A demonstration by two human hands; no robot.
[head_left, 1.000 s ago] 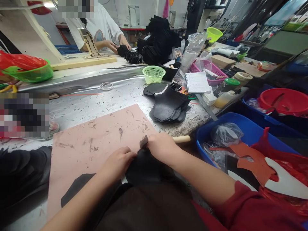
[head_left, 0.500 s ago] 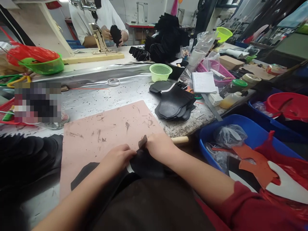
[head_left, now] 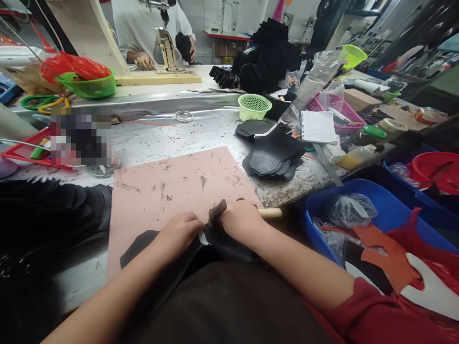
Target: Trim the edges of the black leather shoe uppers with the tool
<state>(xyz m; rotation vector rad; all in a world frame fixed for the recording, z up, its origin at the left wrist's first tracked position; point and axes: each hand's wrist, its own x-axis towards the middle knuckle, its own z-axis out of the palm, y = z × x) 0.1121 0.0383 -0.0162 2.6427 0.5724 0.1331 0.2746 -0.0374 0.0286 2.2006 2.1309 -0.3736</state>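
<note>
At the near edge of a pinkish board [head_left: 179,181], my left hand [head_left: 182,233] pinches a black leather piece [head_left: 229,242] with a pale strip on it. My right hand [head_left: 240,219] is closed on the same piece just beside it, and a folded brown-black edge sticks up from its fingers. The fingertips of both hands are partly hidden. Beyond my right hand a wooden handle [head_left: 271,213] pokes out; I cannot tell whether it is touched. Under my left forearm lies another black leather part [head_left: 138,246], flat on the board.
Stacked black leather pieces [head_left: 274,150] lie beyond the board, with a pale green basket [head_left: 254,107] behind. More black pieces [head_left: 53,215] are piled at left. A blue tub [head_left: 319,205] of scraps stands at right. Across the bench a person [head_left: 147,38] sits by a sewing machine [head_left: 167,50].
The view has swung left, so the scene sits farther right. Both my hands keep their hold on the leather piece. Across the bench, one of the person's hands has moved down to the tabletop.
</note>
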